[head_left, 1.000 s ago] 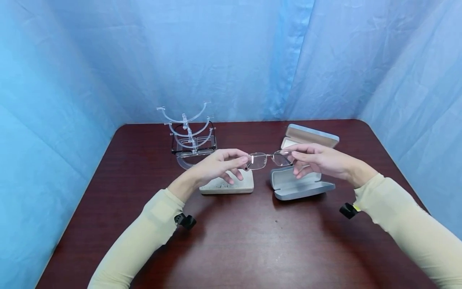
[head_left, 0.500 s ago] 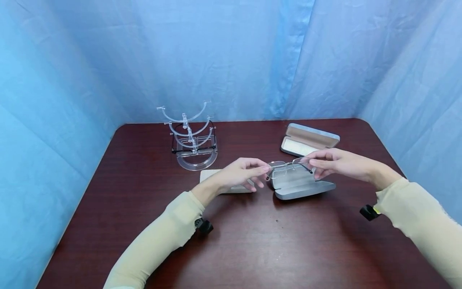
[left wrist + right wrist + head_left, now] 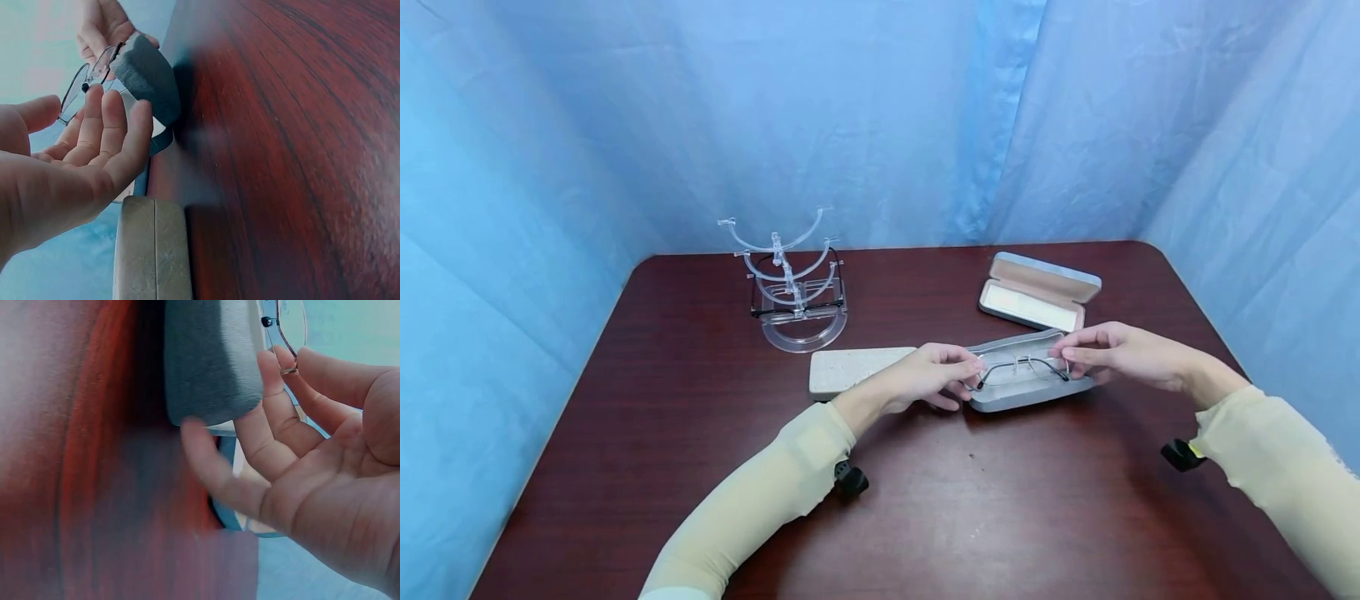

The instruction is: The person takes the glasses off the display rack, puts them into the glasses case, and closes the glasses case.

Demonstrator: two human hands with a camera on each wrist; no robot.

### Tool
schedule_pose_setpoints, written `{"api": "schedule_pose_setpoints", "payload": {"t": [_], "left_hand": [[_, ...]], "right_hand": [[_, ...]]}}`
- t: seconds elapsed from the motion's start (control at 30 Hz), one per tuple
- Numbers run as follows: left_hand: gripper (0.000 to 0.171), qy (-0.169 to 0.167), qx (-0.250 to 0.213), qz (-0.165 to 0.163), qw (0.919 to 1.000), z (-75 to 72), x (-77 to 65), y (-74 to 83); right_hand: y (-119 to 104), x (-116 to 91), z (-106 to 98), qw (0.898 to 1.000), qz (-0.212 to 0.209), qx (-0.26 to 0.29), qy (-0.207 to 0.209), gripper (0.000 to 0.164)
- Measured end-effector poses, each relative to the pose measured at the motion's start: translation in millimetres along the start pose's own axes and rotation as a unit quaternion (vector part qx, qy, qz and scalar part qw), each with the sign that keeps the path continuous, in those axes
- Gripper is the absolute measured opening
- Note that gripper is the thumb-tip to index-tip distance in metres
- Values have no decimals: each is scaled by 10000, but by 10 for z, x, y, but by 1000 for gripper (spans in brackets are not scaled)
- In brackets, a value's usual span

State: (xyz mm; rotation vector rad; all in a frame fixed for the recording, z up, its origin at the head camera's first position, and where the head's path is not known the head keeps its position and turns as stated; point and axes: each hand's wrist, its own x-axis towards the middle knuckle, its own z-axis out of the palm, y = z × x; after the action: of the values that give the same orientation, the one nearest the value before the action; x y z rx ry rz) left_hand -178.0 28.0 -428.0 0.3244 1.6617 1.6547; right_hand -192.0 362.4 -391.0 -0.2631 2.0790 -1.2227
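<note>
Thin metal-framed eyeglasses (image 3: 1024,360) are held level, lenses upright, just over an open grey glasses case (image 3: 1033,397). At their left end my left hand (image 3: 925,377) pinches the frame between thumb and forefinger, its other fingers spread beside the case. My right hand (image 3: 1123,357) pinches the opposite end the same way. The right wrist view shows other fingers of that hand touching or nearly touching the end of the grey case (image 3: 212,362). Dark-tipped temples of the eyeglasses are folded in. Whether the eyeglasses touch the case lining cannot be told.
A closed cream case (image 3: 850,367) lies left of the grey one, partly behind my left forearm. Farther back on the right sits another open case (image 3: 1045,273) with a white insert. A clear display stand (image 3: 786,271) at the back left bears black-framed glasses (image 3: 812,307).
Both hands have carried the eyeglasses rightward and down, from above the gap between the cases to over the grey case. The eyeglasses have tipped along the way.
</note>
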Motion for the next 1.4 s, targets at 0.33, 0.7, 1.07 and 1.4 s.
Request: {"api": "schedule_pose_setpoints", "payload": {"t": [0.33, 0.7, 1.07, 1.4], "left_hand": [[26, 90, -312, -118, 9994, 12, 24, 27], [29, 397, -449, -126, 9981, -124, 43, 113], [30, 742, -149, 49, 9971, -253, 80, 188], [32, 723, 258, -22, 9970, -361, 120, 257]], "right_hand": [[97, -14, 53, 9989, -97, 393, -216, 46], [94, 87, 168, 9963, -114, 851, 55, 42], [90, 202, 211, 9920, -321, 1122, 471, 46], [73, 278, 213, 9872, -506, 1309, 762, 39]]}}
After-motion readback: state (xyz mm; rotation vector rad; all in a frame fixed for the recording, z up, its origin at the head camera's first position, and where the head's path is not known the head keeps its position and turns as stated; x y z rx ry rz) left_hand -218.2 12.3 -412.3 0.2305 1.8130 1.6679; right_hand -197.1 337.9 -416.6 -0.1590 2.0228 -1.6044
